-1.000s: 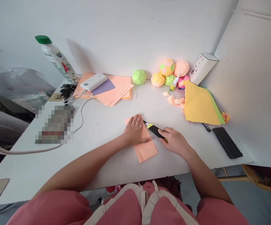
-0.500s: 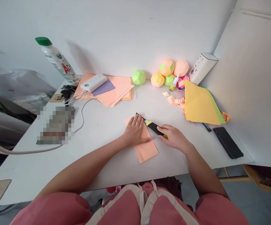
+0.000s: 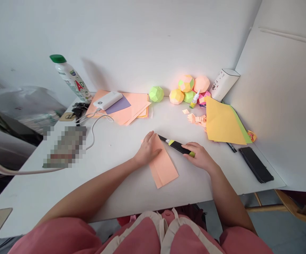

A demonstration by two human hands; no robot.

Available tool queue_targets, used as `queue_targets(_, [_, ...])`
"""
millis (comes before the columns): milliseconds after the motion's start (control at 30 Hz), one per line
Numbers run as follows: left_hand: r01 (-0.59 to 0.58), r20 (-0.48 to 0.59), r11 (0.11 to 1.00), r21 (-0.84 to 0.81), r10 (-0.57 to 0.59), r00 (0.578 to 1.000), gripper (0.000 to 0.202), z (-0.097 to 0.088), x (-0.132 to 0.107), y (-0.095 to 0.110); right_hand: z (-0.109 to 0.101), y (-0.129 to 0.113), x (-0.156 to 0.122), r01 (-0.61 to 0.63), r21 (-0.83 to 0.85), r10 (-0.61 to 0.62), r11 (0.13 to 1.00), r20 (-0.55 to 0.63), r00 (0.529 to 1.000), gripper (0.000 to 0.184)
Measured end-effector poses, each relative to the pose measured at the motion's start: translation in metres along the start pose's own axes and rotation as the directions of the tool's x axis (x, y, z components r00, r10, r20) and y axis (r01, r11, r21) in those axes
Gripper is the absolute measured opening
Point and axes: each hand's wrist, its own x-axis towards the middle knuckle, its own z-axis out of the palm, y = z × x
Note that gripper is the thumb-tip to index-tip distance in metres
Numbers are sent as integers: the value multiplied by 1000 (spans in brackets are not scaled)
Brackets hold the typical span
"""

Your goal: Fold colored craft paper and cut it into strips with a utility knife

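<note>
A folded strip of peach paper [image 3: 166, 169] lies on the white table in front of me, a crease running along its length. My left hand [image 3: 145, 152] rests at the strip's upper left side, fingers stretched forward and thumb out over the paper. In my right hand [image 3: 199, 155] is a utility knife [image 3: 179, 146] with a black and lime-green handle, gripped near its rear end. Its dark blade [image 3: 161, 137] points up and left, with the tip at the paper's top corner.
Faceted paper balls [image 3: 186, 83], a small glue bottle [image 3: 194, 100] and peach paper pieces [image 3: 196, 119] sit toward the back. Yellow sheets [image 3: 224, 123] and a black phone [image 3: 256, 164] lie right. Left are stacked peach sheets [image 3: 133, 106], a power bank [image 3: 107, 100] and a white bottle [image 3: 72, 79].
My left hand has shifted left, uncovering more of the peach paper. My right hand has drawn the knife slightly right and down, away from the left fingers. The camera view has tilted a little.
</note>
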Motion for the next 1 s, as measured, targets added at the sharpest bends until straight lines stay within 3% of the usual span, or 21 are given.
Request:
queue_targets(300, [-21,-2,999,36,21,1000,73,6,2,-2,8,0,3,-4,31,5,1000,-37,999,35])
queue_targets(1000, [-50,19,992,119,48,999,68,3,2,1,21,-4,6,31,-95,-38,995,-74,997,38])
